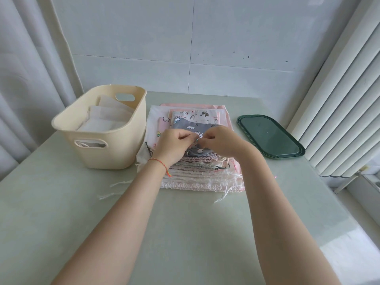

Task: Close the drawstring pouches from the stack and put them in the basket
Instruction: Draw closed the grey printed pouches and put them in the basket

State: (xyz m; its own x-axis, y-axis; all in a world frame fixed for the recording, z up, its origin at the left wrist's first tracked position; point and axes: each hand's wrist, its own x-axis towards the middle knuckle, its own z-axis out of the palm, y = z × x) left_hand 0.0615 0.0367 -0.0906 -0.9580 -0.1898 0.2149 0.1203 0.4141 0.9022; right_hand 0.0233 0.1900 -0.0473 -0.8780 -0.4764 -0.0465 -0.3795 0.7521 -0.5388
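A stack of drawstring pouches point(197, 173) lies in the middle of the table, pink and white ones below and a grey printed pouch point(193, 125) on top. My left hand point(174, 145) and my right hand point(220, 140) meet over the grey pouch, and the fingers of both pinch its fabric near the middle. The pouch's gathered mouth end shows just below my hands. To the left stands a cream basket point(115, 151) holding a few white pouches point(107, 118).
A dark green tray lid point(269, 136) lies to the right of the stack. Loose white cords point(115, 188) trail on the table left of the stack. A wall is behind the table, curtains at left, a radiator at right.
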